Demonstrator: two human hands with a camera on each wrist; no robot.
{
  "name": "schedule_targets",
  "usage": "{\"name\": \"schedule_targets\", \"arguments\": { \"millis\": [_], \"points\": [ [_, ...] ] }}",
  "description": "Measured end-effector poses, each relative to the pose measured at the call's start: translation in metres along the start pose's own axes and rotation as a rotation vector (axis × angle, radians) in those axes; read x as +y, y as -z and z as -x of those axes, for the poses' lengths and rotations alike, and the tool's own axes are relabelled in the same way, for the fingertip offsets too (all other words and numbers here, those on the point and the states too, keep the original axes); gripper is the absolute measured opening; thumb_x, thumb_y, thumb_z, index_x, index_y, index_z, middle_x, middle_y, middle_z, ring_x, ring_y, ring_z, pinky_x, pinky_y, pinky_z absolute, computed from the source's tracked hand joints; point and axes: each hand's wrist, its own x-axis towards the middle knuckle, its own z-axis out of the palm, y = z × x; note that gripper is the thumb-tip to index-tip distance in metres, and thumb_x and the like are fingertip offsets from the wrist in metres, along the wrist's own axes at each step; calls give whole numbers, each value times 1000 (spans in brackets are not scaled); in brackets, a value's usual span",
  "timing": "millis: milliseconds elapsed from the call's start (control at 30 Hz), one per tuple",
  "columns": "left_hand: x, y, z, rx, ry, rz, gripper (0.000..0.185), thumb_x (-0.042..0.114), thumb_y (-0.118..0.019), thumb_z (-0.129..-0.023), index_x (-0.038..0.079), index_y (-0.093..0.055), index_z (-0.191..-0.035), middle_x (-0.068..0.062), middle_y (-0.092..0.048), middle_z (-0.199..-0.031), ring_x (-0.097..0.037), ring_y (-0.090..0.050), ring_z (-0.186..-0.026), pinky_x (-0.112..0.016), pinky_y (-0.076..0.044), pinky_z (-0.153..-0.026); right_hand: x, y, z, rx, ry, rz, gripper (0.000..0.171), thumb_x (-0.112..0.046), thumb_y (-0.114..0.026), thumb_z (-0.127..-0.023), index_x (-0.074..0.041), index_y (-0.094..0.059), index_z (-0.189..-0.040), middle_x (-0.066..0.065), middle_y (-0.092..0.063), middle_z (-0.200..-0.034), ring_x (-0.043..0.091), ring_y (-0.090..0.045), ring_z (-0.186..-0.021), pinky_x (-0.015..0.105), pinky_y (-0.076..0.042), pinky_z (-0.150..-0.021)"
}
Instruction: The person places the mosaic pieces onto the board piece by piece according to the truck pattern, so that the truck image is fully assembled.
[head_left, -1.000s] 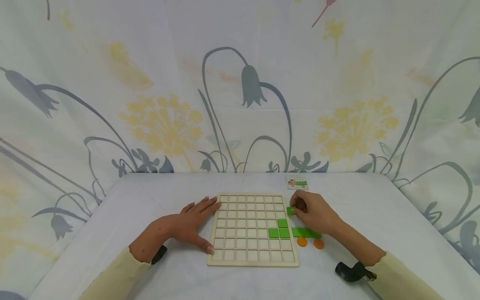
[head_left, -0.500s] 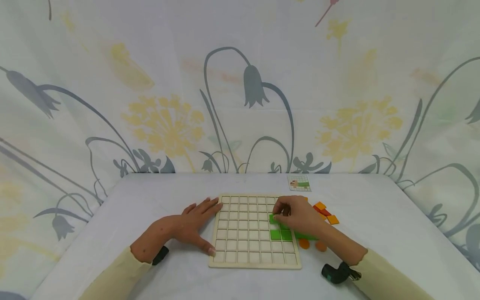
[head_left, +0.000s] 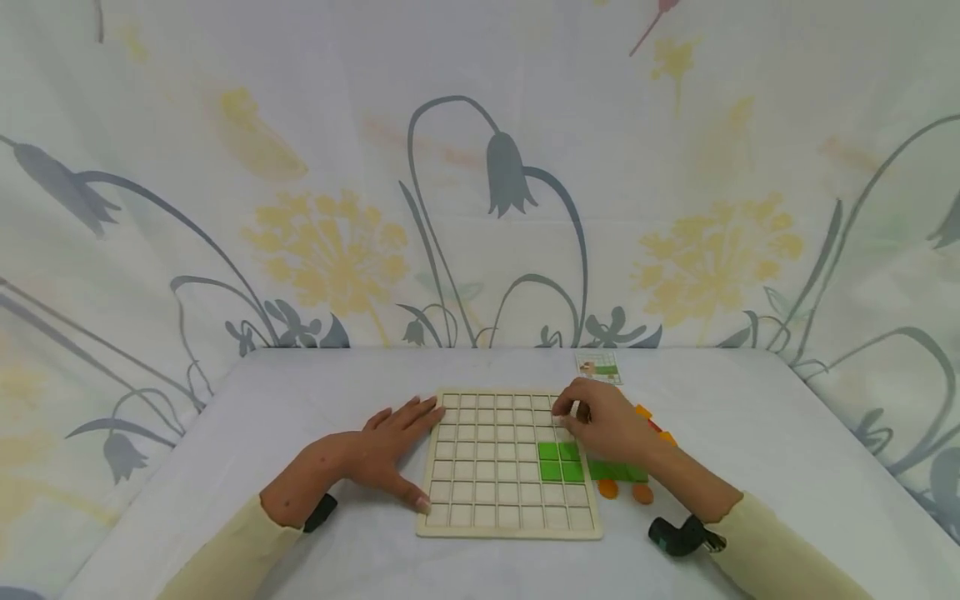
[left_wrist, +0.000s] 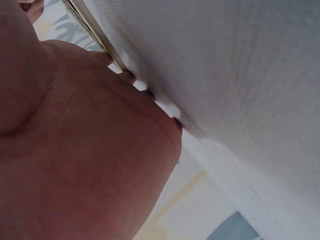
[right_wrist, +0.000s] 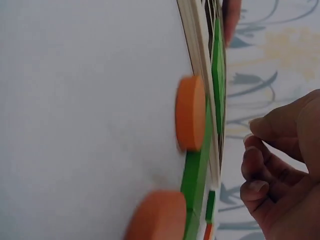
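Observation:
A square wooden grid board [head_left: 510,532] lies flat on the white-covered table. Four-cornered green tiles [head_left: 550,471] fill a small block of cells at its right side. My left hand [head_left: 386,454] lies with fingers spread, thumb and fingertips on the board's left edge. Over the upper right cells hovers my right hand [head_left: 607,421], its fingers loosely bent and nothing between them; the right wrist view shows thumb and index tips close together and bare. Beside the board's right edge are a row of green pieces [head_left: 618,472] and two orange discs [head_left: 607,489], seen large in the right wrist view.
Several orange tiles [head_left: 667,437] and a red piece [head_left: 654,426] lie partly hidden behind the right hand. A small printed card [head_left: 598,367] with a gridded picture lies beyond the board. A flower-patterned cloth [head_left: 450,208] hangs behind the table.
The right hand has carried a green square from beside the board to a cell above the other green ones, let it go and lifted slightly away. The left hand has stayed put.

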Motion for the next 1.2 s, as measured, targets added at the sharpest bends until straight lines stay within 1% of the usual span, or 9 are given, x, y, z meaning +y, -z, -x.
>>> {"name": "schedule_targets", "arguments": {
  "millis": [100, 167, 367, 533, 700, 833, 1000, 1100, 1200],
  "points": [
    [1, 0, -1, -5, -11, 4, 127, 61, -86, -83, 11, -11, -172, -12, -2, -179, -37, 1, -164, -64, -5, -128, 15, 11, -3, 37, -33, 57, 12, 0, -72, -98, -9, -79, -101, 2, -72, -97, 9, -56, -70, 28, -50, -64],
    [0, 0, -2, -5, -12, 3, 127, 61, -86, -83, 11, -11, -172, -12, -1, -179, -37, 1, -164, -64, -5, -128, 24, 19, -6, 22, -72, 84, 11, -1, -73, -97, -9, -79, -102, 2, -72, -97, 10, -55, -71, 28, -50, -65],
    [0, -2, -2, -5, 2, -6, 127, 62, -86, -82, 11, -12, -172, -11, -2, -179, -36, 1, -165, -63, -6, -128, 37, 33, -10, -134, -102, 97, 10, -6, -78, -94, -8, -80, -104, 0, -69, -97, 13, -56, -78, 31, -51, -73],
    [0, -2, -1, -10, 12, -4, 127, 62, -86, -82, 11, -12, -172, -11, -2, -179, -35, 1, -165, -62, -6, -129, 41, 34, -10, -196, -116, 77, 13, -8, -83, -92, -9, -76, -102, -2, -66, -92, 13, -56, -78, 32, -52, -74],
    [0, -3, -2, -10, 12, -5, 127, 62, -86, -82, 11, -12, -172, -10, -2, -179, -35, 1, -165, -61, -6, -129, 35, 34, -11, -226, -105, 52, 18, -4, -82, -91, -10, -67, -99, -2, -63, -90, 14, -56, -81, 33, -52, -76],
    [0, -3, -1, -8, 8, -3, 127, 62, -86, -82, 11, -12, -172, -11, -3, -179, -35, 1, -165, -62, -6, -129, 28, 34, -10, -180, -87, 31, 15, -1, -78, -94, -9, -66, -98, -2, -64, -90, 13, -57, -80, 32, -51, -74],
    [0, -2, 0, -3, 12, -5, 127, 62, -86, -82, 11, -12, -172, -11, -3, -179, -35, 1, -165, -62, -7, -129, 13, 31, -9, -135, -96, -121, 11, -2, -76, -96, -7, -67, -101, 1, -67, -92, 15, -62, -78, 29, -54, -71],
    [-1, -2, 0, -1, 19, -15, 128, 64, -86, -81, 12, -12, -172, -10, -2, -179, -35, 0, -165, -61, -7, -129, 0, 23, -9, -162, -66, -219, 10, -2, -75, -96, -5, -68, -102, 4, -68, -93, 17, -66, -77, 29, -57, -70],
    [-1, -1, 0, 1, 18, -23, 129, 65, -85, -81, 12, -11, -172, -10, -2, -179, -35, 0, -165, -61, -7, -129, -14, 13, -8, -188, -42, -256, 10, -5, -77, -96, -7, -69, -101, 2, -69, -91, 16, -67, -78, 29, -58, -73]
  ]
}}
